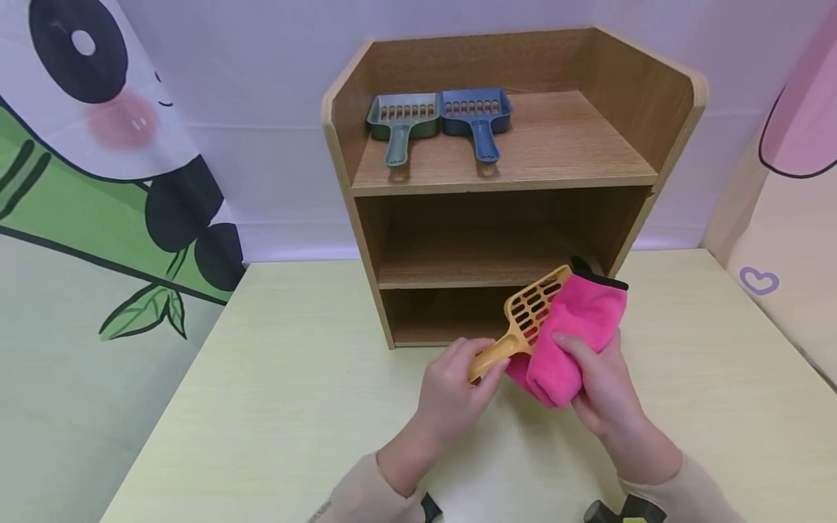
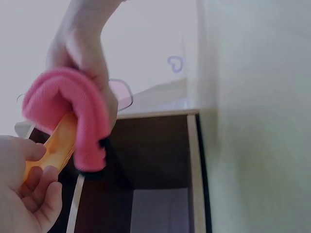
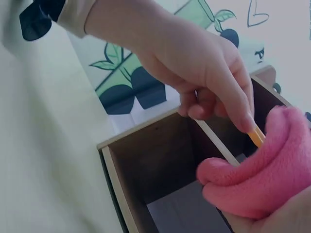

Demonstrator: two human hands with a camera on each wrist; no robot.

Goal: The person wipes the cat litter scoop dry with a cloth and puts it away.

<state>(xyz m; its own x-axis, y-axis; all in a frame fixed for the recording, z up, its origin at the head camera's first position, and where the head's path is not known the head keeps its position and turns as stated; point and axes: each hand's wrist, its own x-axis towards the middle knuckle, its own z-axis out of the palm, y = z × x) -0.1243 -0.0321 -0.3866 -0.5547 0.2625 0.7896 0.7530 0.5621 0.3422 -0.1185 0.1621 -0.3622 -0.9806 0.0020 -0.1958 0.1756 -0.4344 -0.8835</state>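
My left hand [image 1: 454, 385] grips the handle of a yellow-orange slotted litter scoop [image 1: 528, 309], its head tilted up and to the right. A folded pink cloth [image 1: 578, 334] with a black edge is in my right hand [image 1: 608, 378], thumb over its front. The cloth wraps the right side of the scoop's head and hides part of it. In the left wrist view, the orange handle [image 2: 60, 141] runs from the left fingers into the fold of the cloth. Only a short bit of the handle [image 3: 256, 137] shows in the right wrist view.
A wooden shelf unit [image 1: 503, 185] stands behind the hands at the table's back. On its top board, a grey-green scoop [image 1: 400, 131] and a blue scoop [image 1: 480, 127] lie side by side at the left. The pale table [image 1: 294, 407] extends around the unit.
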